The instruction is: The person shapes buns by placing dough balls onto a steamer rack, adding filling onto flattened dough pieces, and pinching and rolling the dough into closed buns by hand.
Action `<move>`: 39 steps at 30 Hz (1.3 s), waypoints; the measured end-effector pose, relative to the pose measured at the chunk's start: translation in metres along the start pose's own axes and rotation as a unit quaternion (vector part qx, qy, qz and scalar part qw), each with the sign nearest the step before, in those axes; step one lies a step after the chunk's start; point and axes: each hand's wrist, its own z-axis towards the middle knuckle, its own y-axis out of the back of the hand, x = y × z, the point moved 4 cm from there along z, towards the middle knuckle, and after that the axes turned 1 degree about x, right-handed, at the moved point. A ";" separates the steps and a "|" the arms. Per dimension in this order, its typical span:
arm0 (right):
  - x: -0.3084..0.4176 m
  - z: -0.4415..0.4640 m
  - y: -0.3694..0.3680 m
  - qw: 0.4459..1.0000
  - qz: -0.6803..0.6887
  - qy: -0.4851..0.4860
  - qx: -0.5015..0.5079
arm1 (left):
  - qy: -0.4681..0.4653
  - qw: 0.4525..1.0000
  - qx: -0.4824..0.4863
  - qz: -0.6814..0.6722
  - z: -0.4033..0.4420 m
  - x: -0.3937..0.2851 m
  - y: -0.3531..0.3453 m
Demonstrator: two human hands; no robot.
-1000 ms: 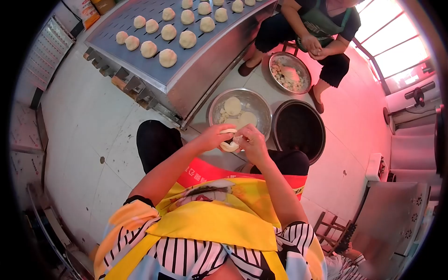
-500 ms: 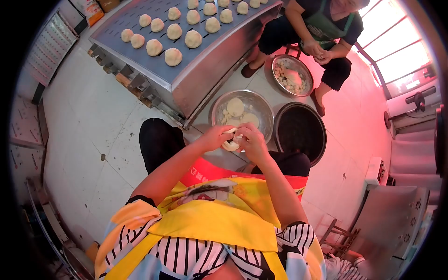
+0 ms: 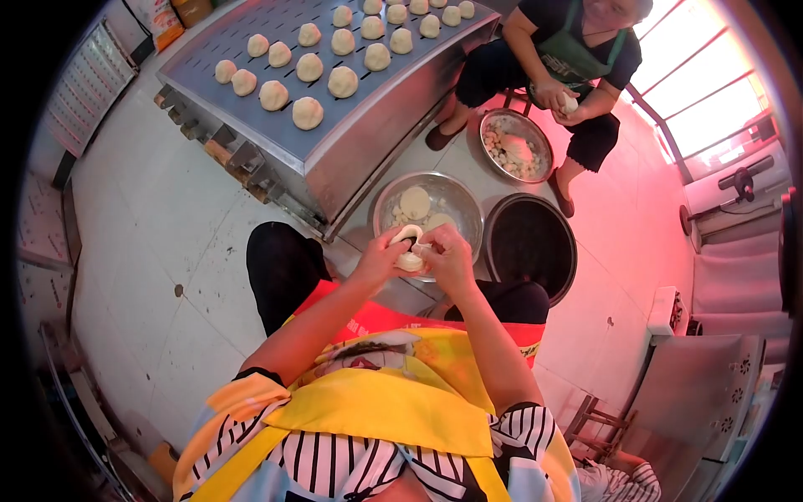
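Observation:
In front of my knees, both hands work on one piece of pale dough [image 3: 409,261], drawn up into a cup around a dark filling. My left hand [image 3: 376,261] cradles it from the left, fingers curled about its side. On the opposite side, my right hand [image 3: 452,258] pinches the dough's rim between thumb and fingers. The dough's top is open, so some dark filling shows. Just beyond, a metal bowl [image 3: 474,205] on the floor holds flat dough rounds [image 3: 415,202] and small dough lumps. My hands hide part of that bowl.
A large black tub [image 3: 532,247] stands right of the bowl. Rows of dough balls [image 3: 307,113] sit on a slotted grey metal surface [image 3: 272,142]. At upper right, a seated co-worker [image 3: 577,63] holds a dough ball [image 3: 570,104] above a basin [image 3: 549,155] of dough pieces.
The dough between my hands shows a wider opening, with its dark filling more visible. A dough ball now shows in the co-worker's hands. The view has shifted slightly.

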 end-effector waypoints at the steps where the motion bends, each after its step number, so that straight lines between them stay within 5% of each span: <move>1: 0.003 0.000 0.001 1.000 0.025 -0.010 0.002 | 0.008 1.000 0.003 0.013 -0.001 0.001 0.002; 7: 0.009 0.001 0.001 0.993 0.076 -0.091 0.004 | 0.067 0.983 0.056 0.161 -0.008 -0.019 -0.002; 9: 0.011 0.001 0.005 0.971 0.151 -0.182 -0.021 | 0.059 0.994 0.015 0.093 -0.005 -0.011 0.006; 13: -0.007 0.003 -0.005 0.961 0.200 -0.191 -0.016 | -0.031 0.982 0.017 -0.183 0.000 0.011 -0.005; 15: -0.008 -0.001 -0.010 0.961 0.170 -0.216 0.023 | -0.008 0.988 0.008 -0.154 0.001 0.016 0.000; 21: -0.003 -0.001 -0.012 0.992 0.109 -0.050 0.045 | 0.039 0.997 -0.002 -0.071 0.011 0.025 0.013; 24: -0.011 -0.002 -0.013 0.991 -0.110 0.053 0.048 | 0.044 0.998 0.004 -0.054 0.023 0.033 0.021; 29: 0.014 -0.004 -0.010 0.986 -0.044 -0.136 0.088 | 0.133 0.990 0.029 -0.034 0.004 0.016 0.013; 32: -0.006 -0.012 -0.018 0.991 0.000 -0.059 0.117 | 0.177 0.984 0.030 0.002 -0.001 0.016 0.015; 33: 0.005 -0.013 -0.017 0.986 0.044 -0.090 0.133 | 0.175 0.980 0.094 0.011 -0.001 0.016 0.016; 39: 0.006 -0.010 -0.019 0.988 0.085 -0.100 0.086 | 0.216 0.960 0.130 0.123 0.014 0.008 0.028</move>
